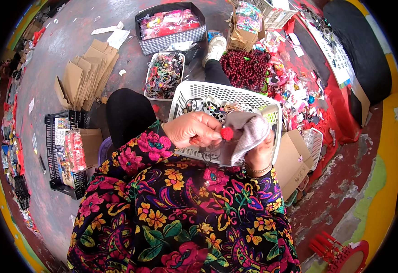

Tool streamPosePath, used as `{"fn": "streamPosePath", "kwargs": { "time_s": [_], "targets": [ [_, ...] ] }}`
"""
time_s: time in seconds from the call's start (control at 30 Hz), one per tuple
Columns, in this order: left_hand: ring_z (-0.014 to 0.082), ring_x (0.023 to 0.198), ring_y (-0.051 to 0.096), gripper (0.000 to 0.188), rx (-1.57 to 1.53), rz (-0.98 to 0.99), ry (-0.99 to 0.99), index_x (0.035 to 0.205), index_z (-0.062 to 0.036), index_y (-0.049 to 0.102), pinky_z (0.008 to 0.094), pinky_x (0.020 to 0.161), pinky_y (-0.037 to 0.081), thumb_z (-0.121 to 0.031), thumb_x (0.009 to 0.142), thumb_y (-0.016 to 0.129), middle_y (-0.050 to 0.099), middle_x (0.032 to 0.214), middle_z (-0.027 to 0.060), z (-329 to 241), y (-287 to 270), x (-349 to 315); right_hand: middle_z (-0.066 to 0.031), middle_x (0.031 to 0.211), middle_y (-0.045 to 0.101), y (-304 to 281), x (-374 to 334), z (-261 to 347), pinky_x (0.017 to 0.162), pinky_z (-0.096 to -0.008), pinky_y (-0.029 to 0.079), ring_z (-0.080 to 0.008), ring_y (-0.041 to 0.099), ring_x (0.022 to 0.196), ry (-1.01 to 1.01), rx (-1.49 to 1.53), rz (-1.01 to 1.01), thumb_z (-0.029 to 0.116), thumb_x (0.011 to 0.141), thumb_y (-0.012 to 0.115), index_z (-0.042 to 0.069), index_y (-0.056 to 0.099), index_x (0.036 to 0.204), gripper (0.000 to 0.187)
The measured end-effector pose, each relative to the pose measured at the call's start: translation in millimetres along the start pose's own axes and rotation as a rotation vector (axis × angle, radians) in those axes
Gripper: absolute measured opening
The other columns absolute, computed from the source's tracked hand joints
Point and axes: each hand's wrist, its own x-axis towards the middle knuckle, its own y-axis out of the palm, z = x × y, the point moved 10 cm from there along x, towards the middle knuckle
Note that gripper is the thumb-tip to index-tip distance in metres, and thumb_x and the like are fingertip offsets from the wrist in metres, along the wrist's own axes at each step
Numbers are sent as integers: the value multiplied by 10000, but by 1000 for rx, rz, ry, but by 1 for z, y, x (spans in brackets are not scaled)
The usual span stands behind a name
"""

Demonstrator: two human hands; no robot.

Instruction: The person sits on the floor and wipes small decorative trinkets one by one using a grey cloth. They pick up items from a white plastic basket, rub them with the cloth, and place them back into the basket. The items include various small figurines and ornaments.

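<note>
Over a white perforated plastic basket (181,98) at my lap, both hands work close together. My left hand (193,129) is closed in a pinch at a small fuzzy red pompom (226,133); whether a band hangs from it I cannot tell. To its right, my right hand (260,154) is wrapped round a greyish-pink striped cloth (249,136), bunched up, with its fingers partly behind the fabric. The pompom lies against the cloth's left edge. Black-and-white hair ties (210,107) and beige cords fill part of the basket beneath.
Ahead stand a small white basket (146,86) of mixed hair ties and a checked box (171,43) of pink packets. Dark red beads (244,70) are heaped beyond my basket. Flattened cardboard (87,73) and a black crate (51,159) sit left; an open carton (292,159) is right.
</note>
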Motion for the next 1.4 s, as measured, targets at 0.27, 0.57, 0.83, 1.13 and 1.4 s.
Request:
{"fn": "streamPosePath", "kwargs": {
  "time_s": [0.27, 0.57, 0.83, 1.13, 1.4],
  "targets": [
    [61, 492, 342, 254, -296, 22, 255, 1002, 46, 557, 200, 418, 241, -151, 841, 557, 529, 738, 66, -22, -4, -10, -76, 944, 599, -25, 5, -6, 743, -297, 504, -185, 602, 854, 56, 35, -196, 445, 689, 729, 17, 521, 1060, 604],
    [124, 643, 416, 227, -532, 22, 545, 941, -15, 530, 243, 529, 359, -234, 890, 505, 466, 672, 9, -56, -10, -13, -113, 1127, 539, 6, 17, -14, 878, -327, 442, -186, 540, 1011, 192, -54, -43, 467, 699, 707, -23, 478, 1175, 721],
    [139, 740, 426, 211, -655, -63, 689, 944, 1, 512, 240, 649, 382, -201, 907, 465, 467, 790, 43, -58, -14, -10, -67, 1169, 531, 20, 9, -31, 891, -295, 427, -152, 527, 1041, 245, 57, 103, 375, 724, 721, -1, 424, 1244, 707],
    [204, 857, 575, 150, -620, -175, 564, 958, 5, 517, 273, 773, 496, -126, 920, 458, 574, 908, 97, -35, -16, 9, -43, 967, 638, 3, 8, -16, 778, -244, 469, -122, 591, 869, 125, -243, -161, 16, 811, 600, 22, 615, 1019, 209],
    [148, 878, 563, 142, -351, -300, 519, 1000, -25, 524, 305, 812, 477, -6, 859, 518, 559, 927, 29, -29, -18, 7, -30, 876, 646, -11, 3, -22, 695, -245, 482, -116, 600, 766, 126, -232, -136, 92, 831, 595, 30, 632, 962, 149]
  ]
}}
